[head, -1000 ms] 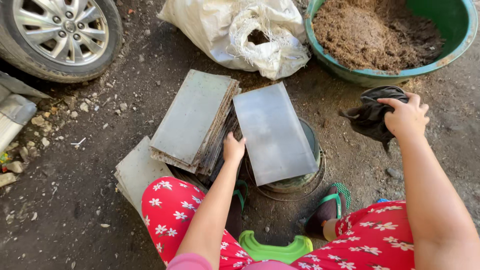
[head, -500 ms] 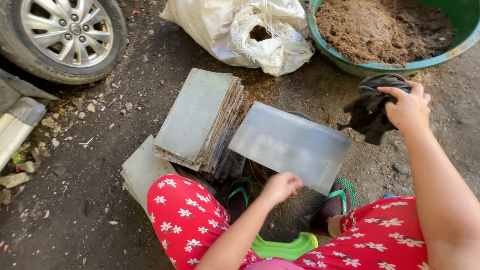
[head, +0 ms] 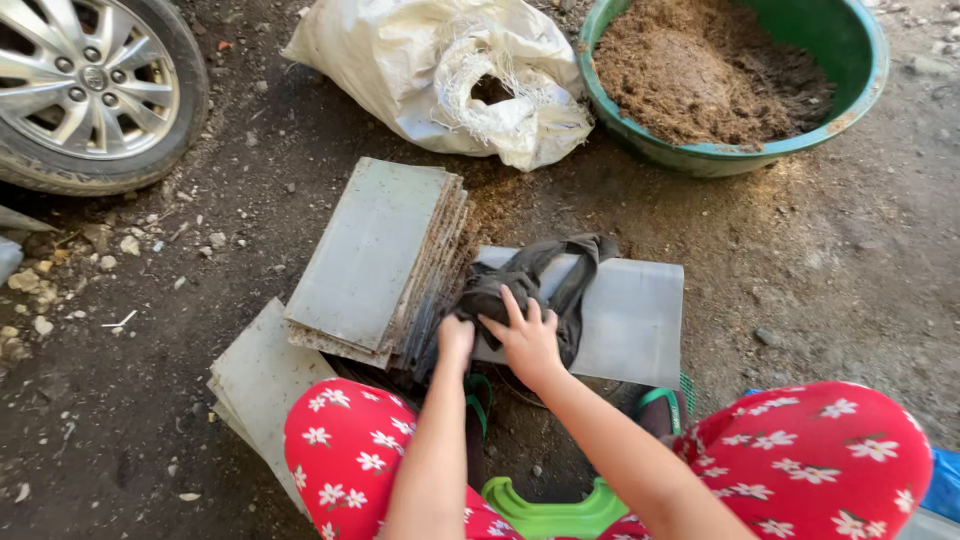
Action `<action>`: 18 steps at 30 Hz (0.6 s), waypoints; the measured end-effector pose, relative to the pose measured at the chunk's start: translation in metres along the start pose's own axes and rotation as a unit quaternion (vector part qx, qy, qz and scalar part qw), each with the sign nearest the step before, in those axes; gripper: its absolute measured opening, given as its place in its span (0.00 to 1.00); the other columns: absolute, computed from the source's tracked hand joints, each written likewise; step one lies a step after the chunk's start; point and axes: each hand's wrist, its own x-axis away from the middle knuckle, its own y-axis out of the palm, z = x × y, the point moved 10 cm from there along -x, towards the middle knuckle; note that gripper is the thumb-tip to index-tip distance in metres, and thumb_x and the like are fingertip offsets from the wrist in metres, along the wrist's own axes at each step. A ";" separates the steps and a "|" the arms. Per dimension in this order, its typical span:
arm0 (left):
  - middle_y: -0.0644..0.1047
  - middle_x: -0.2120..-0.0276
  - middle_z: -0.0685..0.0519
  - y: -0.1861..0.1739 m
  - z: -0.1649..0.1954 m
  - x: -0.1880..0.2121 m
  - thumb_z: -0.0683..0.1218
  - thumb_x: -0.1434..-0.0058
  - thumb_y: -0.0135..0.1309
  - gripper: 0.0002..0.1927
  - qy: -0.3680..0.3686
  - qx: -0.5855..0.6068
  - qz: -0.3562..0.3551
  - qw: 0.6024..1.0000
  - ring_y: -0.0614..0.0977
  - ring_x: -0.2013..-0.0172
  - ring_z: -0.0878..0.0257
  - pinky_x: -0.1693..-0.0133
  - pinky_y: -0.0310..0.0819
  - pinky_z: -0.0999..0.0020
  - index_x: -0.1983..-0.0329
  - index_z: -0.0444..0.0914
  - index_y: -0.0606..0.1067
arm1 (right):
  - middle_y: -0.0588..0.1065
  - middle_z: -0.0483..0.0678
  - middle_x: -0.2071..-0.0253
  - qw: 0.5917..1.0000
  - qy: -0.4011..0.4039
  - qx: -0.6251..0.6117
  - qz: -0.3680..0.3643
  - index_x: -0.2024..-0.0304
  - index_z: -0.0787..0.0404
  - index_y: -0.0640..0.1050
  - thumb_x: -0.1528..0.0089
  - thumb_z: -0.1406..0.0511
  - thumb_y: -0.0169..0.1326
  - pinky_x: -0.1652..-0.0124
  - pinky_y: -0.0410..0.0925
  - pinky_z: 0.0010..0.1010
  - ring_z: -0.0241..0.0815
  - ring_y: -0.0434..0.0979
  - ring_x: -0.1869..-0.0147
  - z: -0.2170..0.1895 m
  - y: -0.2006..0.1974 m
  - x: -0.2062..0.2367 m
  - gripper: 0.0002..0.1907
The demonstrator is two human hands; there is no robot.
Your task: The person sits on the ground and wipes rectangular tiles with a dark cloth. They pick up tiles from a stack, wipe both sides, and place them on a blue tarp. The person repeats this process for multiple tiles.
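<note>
Cloth [head: 530, 285], dark and crumpled, sits on the single grey sheet [head: 625, 315] just right of the sheet stack [head: 375, 255]. Left of the stack stands one car wheel [head: 85, 85]. Left hand [head: 455, 338] pinches the cloth's edge, fingers together; right hand [head: 528, 338] presses it, fingers spread. Beyond the stack lie one white sack [head: 440, 75] and one green basin [head: 850, 60]. Hard pressing could likely tip the sheet off whatever carries it.
</note>
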 end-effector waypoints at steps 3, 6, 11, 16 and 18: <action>0.83 0.60 0.41 0.003 -0.023 0.028 0.54 0.37 0.57 0.21 -0.019 0.185 0.050 0.981 0.81 0.60 0.54 0.55 0.74 0.59 0.55 0.30 0.80 | 0.61 0.52 0.30 0.998 0.018 0.002 0.060 0.48 0.31 0.82 0.43 0.63 0.56 0.46 0.60 0.63 0.62 0.62 0.36 0.033 0.024 0.015 0.23; 0.83 0.59 0.41 0.012 -0.048 0.066 0.54 0.35 0.57 0.22 -0.075 0.230 0.068 0.968 0.80 0.60 0.54 0.55 0.74 0.59 0.55 0.28 0.79 | 0.63 0.50 0.31 0.987 0.153 0.033 0.016 0.47 0.30 0.82 0.41 0.62 0.55 0.41 0.59 0.57 0.59 0.64 0.36 0.155 0.024 0.030 0.22; 0.82 0.55 0.43 0.013 -0.060 0.092 0.55 0.34 0.56 0.23 -0.105 0.172 0.105 0.974 0.82 0.56 0.57 0.51 0.73 0.61 0.52 0.29 0.77 | 0.61 0.54 0.30 0.916 0.373 0.114 -0.094 0.48 0.35 0.82 0.43 0.63 0.59 0.45 0.58 0.65 0.68 0.58 0.35 0.367 -0.019 0.078 0.22; 0.80 0.52 0.41 0.003 -0.060 0.097 0.53 0.33 0.56 0.25 -0.078 0.117 0.105 0.984 0.80 0.53 0.55 0.48 0.72 0.60 0.44 0.29 0.72 | 0.62 0.53 0.27 0.954 0.242 0.097 0.145 0.44 0.39 0.82 0.37 0.67 0.55 0.40 0.58 0.64 0.69 0.59 0.32 0.337 -0.079 0.045 0.21; 0.81 0.50 0.44 0.011 -0.065 0.091 0.54 0.29 0.51 0.23 -0.085 0.229 0.067 0.967 0.80 0.52 0.57 0.47 0.72 0.62 0.44 0.29 0.75 | 0.62 0.54 0.30 0.962 0.213 0.092 0.145 0.45 0.37 0.83 0.41 0.67 0.55 0.40 0.58 0.62 0.67 0.61 0.34 0.279 -0.083 0.017 0.24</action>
